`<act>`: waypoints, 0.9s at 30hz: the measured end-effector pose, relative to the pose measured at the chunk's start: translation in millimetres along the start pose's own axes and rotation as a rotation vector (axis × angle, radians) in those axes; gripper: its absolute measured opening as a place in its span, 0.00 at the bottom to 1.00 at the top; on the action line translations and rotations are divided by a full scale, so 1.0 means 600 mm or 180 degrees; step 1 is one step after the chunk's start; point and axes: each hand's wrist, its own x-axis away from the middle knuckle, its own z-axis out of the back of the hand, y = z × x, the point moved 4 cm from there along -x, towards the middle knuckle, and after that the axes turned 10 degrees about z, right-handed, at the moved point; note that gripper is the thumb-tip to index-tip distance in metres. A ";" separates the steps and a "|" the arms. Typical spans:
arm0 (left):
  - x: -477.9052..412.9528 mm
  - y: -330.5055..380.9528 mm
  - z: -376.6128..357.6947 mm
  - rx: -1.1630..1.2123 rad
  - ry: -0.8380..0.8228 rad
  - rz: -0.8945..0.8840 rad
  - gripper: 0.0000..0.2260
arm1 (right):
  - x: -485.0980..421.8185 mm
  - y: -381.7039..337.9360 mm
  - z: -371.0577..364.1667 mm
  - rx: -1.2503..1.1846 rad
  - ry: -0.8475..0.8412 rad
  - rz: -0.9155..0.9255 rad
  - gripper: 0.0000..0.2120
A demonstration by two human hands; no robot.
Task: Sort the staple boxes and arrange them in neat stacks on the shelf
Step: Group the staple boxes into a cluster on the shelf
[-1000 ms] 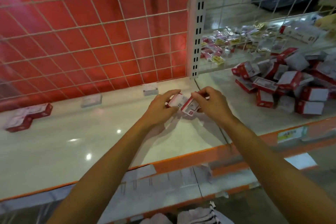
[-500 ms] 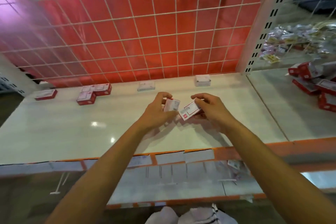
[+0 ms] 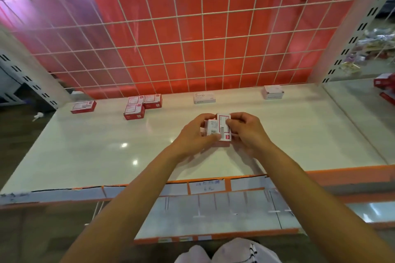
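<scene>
Over the middle of the white shelf (image 3: pixel 106 151), my left hand (image 3: pixel 195 134) and my right hand (image 3: pixel 245 130) hold red-and-white staple boxes (image 3: pixel 220 129) pressed together between them. My left fingers curl round the left box and my right fingers pinch the right one. At the back left lie a single red staple box (image 3: pixel 83 107) and a group of three red boxes (image 3: pixel 142 104). A white staple box (image 3: pixel 204 98) and another white box (image 3: pixel 273 92) sit along the back edge.
A white wire grid over a red panel (image 3: pixel 192 38) closes the back. A perforated upright (image 3: pixel 346 45) divides off the right bay, where more red boxes (image 3: pixel 384 87) lie. An orange price rail (image 3: pixel 213 186) runs along the front edge, with a lower shelf below.
The view has swung left, away from the pile in the right bay. My hands have brought the two boxes together, side by side, over the middle of the shelf.
</scene>
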 end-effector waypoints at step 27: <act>0.011 -0.060 0.072 0.1877 0.0042 0.0484 0.17 | -0.057 -0.009 -0.086 0.0516 -0.1547 -0.0073 0.23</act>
